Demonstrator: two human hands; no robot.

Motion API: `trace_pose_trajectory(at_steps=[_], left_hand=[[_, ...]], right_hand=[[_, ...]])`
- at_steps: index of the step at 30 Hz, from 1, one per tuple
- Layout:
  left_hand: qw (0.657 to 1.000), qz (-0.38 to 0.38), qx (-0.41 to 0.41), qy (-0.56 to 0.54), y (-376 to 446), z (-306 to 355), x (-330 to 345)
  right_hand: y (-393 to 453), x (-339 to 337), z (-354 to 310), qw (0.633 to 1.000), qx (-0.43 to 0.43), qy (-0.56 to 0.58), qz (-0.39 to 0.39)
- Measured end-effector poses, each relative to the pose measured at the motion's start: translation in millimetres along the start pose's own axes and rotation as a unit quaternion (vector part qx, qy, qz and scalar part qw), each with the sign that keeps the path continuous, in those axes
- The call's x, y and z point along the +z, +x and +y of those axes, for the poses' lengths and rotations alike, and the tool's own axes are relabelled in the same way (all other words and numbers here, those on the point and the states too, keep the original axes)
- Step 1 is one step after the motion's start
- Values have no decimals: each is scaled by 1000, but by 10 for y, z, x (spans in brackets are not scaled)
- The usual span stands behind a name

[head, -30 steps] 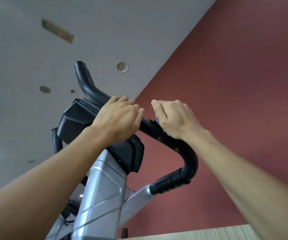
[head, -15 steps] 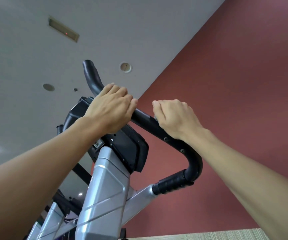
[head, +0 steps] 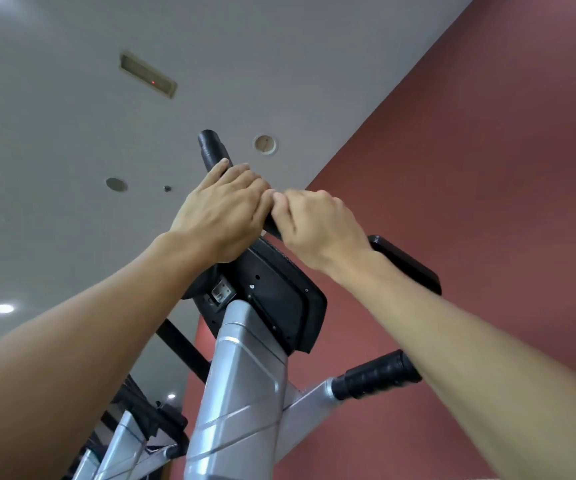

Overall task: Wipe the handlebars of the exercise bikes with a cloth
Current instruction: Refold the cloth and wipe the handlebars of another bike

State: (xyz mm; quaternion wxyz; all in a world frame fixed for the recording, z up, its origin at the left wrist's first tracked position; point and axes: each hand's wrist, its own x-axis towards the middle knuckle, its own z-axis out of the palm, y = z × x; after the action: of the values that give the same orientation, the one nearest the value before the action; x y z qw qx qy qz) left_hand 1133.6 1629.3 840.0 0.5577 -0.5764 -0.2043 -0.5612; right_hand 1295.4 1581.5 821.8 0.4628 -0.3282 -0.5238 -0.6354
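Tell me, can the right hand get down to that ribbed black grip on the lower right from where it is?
Probably yes. The right hand grips the handlebar above, and nothing shows between it and the ribbed grip, though the right forearm hides the grip's far end.

Both hands crowd the top bar of the handlebar (head: 214, 152): the left hand (head: 222, 216) and right hand (head: 321, 226) touch at the fingertips, leaving no gap between them. Only the bar's upturned end stays bare. The console (head: 272, 292) blocks passage directly beneath; the lower right grip (head: 378, 375) stands clear.
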Motion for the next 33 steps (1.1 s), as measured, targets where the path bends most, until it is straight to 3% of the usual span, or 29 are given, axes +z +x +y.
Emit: trace_pose_trajectory(at_steps=[3, 6, 8, 12, 16, 23, 26, 29, 31, 33], left_hand=[[1000, -15, -6, -4, -11, -18, 17], [1000, -7, -14, -2, 17, 24, 38], [1000, -8, -22, 2, 26, 80, 58], [1000, -29, -8, 5, 85, 113, 64], [996, -67, 49, 13, 146, -85, -77], [988, -77, 85, 106, 258, 76, -136], [988, -81, 91, 89, 244, 111, -213], [992, -75, 79, 59, 217, 107, -240], [995, -85, 43, 33, 244, 115, -256], [990, -130, 31, 36, 357, 134, -318]], right_hand=[[-273, 66, 69, 999, -2, -33, 41], [-713, 37, 367, 972, -114, -168, 121], [-817, 64, 491, 955, -164, -207, 131], [-626, 111, 234, 971, -85, -194, 109], [-105, 93, -131, 998, -1, -57, 20], [-605, -27, 218, 993, -43, -95, 60], [-454, -89, 130, 998, 16, -56, 16], [-226, -179, 101, 992, 90, 14, -86], [-33, -196, 236, 973, 123, 81, -176], [166, -215, 369, 933, 148, 171, -281]])
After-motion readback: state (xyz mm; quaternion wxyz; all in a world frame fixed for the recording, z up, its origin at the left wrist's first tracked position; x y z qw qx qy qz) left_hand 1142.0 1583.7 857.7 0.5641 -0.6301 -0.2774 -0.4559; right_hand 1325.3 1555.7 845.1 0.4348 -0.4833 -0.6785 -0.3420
